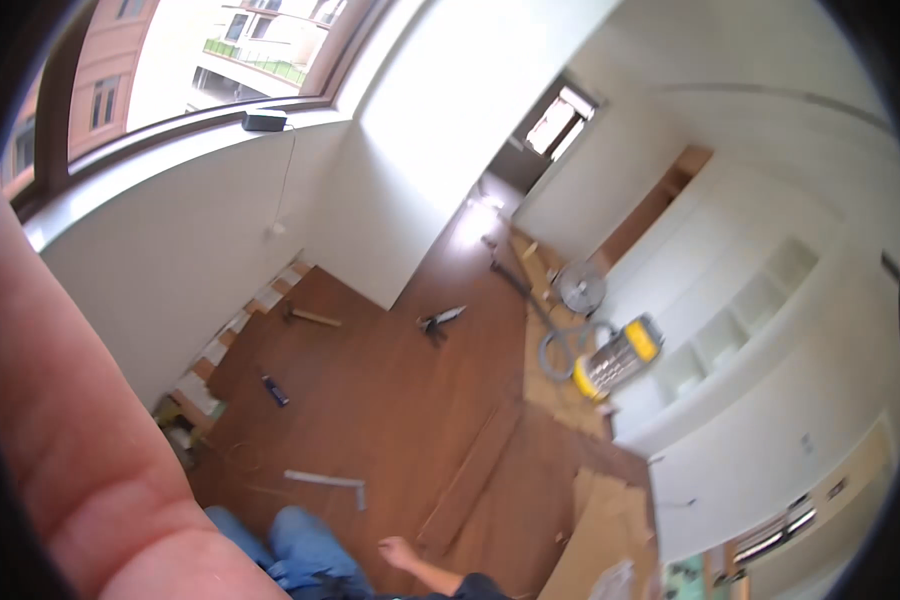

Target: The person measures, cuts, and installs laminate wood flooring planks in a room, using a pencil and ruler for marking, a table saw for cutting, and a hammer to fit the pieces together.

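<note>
Very close to the camera, part of my left hand (pixel 100 440) fills the left side, with one thick finger reaching up along the rim. Its other fingers are out of sight, so its grip does not show. Low in the picture, my right hand (pixel 400 552) is held to the right of my knees in blue jeans (pixel 315 550), over the brown wood floor. Its fingers look curled in, and nothing shows in them. Nearest to it are a long loose floorboard (pixel 470 480) and a metal carpenter's square (pixel 325 480).
A hammer (pixel 313 318), a caulking gun (pixel 442 319) and a dark blue tube (pixel 275 391) lie ahead. Spacers (pixel 235 325) line the wall edge. To the right stand a yellow and silver vacuum (pixel 620 357), a round fan (pixel 580 287) and cardboard sheets (pixel 605 520).
</note>
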### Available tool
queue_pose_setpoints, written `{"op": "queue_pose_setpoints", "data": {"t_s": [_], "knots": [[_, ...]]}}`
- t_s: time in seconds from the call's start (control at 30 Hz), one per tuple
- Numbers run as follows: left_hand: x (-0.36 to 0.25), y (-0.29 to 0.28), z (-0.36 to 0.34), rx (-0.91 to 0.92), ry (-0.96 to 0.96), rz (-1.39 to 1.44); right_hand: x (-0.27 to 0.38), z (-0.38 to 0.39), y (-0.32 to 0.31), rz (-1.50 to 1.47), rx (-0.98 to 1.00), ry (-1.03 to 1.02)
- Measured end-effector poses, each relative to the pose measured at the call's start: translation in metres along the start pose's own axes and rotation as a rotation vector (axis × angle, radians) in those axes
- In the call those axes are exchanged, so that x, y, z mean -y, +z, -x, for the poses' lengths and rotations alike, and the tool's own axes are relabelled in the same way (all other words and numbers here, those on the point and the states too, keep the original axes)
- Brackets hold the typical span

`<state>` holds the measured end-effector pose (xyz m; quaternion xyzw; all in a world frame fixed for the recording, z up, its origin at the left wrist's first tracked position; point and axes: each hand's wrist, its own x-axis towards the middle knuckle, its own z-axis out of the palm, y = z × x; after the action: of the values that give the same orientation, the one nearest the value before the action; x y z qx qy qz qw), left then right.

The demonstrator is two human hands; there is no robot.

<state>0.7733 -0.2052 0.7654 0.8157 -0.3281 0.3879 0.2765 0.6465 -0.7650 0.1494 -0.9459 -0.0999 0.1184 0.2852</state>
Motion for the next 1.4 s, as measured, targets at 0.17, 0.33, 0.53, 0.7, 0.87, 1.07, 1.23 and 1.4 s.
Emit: {"op": "queue_pose_setpoints", "data": {"t_s": [0.17, 0.33, 0.53, 0.7, 0.87, 1.07, 1.23, 1.4], "knots": [[-0.007, -0.012, -0.035, -0.108, 0.093, 0.109, -0.063, 0.174, 0.006, 0.212, -0.008, 0.534], [-0.04, -0.063, -0.021, -0.117, 0.028, 0.045, -0.019, 0.239, 0.098, -0.088, -0.025, 0.658], [-0.112, -0.089, -0.001, -0.259, 0.216, 0.206, -0.081, 0.077, -0.121, -1.084, -0.596, 0.206], [-0.126, -0.087, 0.056, -0.193, 0.173, -0.031, 0.417, -0.11, -0.372, 0.006, -0.258, -0.831], [-0.129, -0.057, 0.053, -0.2, 0.198, -0.042, 0.715, -0.096, -0.48, 0.407, -0.495, -1.067], [-0.116, 0.003, 0.074, -0.183, 0.215, -0.138, 0.663, -0.146, -0.337, 0.24, -0.355, -0.95], [-0.078, 0.081, 0.041, -0.177, 0.244, 0.046, 0.5, -0.233, -0.317, 0.918, 0.435, -0.203], [0.013, 0.155, 0.043, -0.143, 0.191, 0.02, 0.432, -0.287, -0.322, 0.827, 0.299, -0.277]]}}
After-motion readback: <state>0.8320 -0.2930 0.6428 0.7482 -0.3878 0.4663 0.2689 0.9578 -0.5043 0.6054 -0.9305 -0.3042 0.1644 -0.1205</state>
